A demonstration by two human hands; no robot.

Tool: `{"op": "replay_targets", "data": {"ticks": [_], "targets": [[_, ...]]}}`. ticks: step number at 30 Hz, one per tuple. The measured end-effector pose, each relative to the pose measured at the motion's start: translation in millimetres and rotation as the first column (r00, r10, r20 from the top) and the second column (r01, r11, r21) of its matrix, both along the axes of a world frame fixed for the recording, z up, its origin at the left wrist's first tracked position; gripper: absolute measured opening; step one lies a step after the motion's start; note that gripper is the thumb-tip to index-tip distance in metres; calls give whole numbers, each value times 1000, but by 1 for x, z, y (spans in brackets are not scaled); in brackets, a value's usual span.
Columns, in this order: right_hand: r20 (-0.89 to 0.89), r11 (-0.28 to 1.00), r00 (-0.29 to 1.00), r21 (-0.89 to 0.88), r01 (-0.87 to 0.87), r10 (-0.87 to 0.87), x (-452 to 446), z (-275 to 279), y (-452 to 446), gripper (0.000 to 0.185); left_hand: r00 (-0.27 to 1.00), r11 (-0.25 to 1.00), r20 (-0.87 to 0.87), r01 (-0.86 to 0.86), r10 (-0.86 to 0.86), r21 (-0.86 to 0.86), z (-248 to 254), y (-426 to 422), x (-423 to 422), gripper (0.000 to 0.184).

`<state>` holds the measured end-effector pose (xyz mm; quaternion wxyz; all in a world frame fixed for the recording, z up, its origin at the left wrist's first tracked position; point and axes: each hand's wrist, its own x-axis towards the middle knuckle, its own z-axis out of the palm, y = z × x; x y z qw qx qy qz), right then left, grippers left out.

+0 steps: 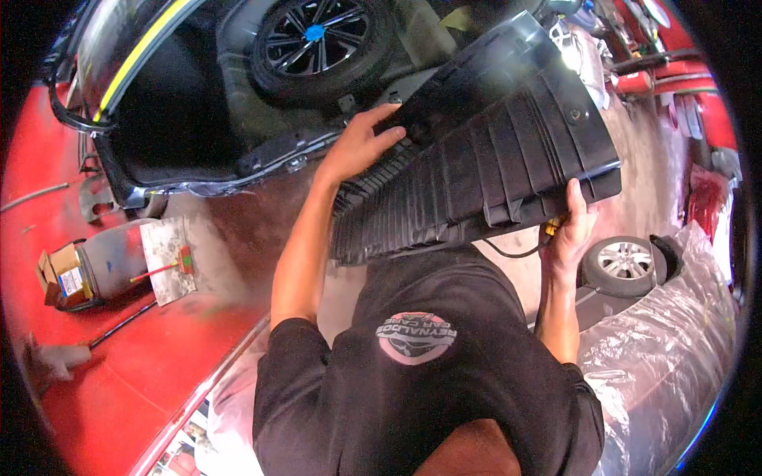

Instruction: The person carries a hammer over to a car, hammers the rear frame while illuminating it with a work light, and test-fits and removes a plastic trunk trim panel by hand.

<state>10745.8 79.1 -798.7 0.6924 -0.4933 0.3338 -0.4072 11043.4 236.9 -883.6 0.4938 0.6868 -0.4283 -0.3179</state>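
Observation:
A large black ribbed plastic trim panel is held up at a tilt in front of my chest. My right hand grips its lower right edge, with the thumb pressed on the top face and the fingers partly hidden underneath. A small yellow piece and a dark cable show beside that hand. At the panel's left side, my left hand is open, with thumb and fingers stretched apart against the black plastic.
An open car trunk lies ahead, with a wheel inside it. Left on the red floor are a cardboard box and a dustpan. To the right stand another wheel and a plastic-covered surface.

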Motion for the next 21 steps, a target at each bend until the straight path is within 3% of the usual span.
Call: {"op": "replay_targets", "data": {"ticks": [2, 5, 8, 11, 17, 18, 21], "targets": [[21, 1000, 1000, 23, -4, 4, -3, 3, 0, 46, 992, 999, -120, 35, -33, 12, -3, -1, -1, 54], [13, 999, 1000, 33, 1, -2, -4, 8, 4, 46, 986, 998, -166, 42, -34, 45, -13, -7, -7, 51], [-24, 998, 999, 25, 49, -49, -11, 3, 1, 46, 995, 997, -101, 29, -22, 66, -17, -18, -14, 53], [-39, 993, 994, 57, 103, -101, -15, 0, -4, 43, 998, 997, 1, -70, 70, -20, -13, -21, -28, 59], [-38, 977, 985, 124, 172, -169, -30, -7, -22, 41, 993, 991, -10, 117, -117, 69, -46, -16, -1, 60], [-93, 974, 984, 158, 164, -151, -37, -6, -30, 41, 990, 983, -77, 129, -120, 130, -46, -7, 2, 58], [-24, 946, 968, 207, 251, -251, -39, 10, -39, 34, 961, 921, -213, 239, -178, 308, -48, 17, 21, 51]]}}
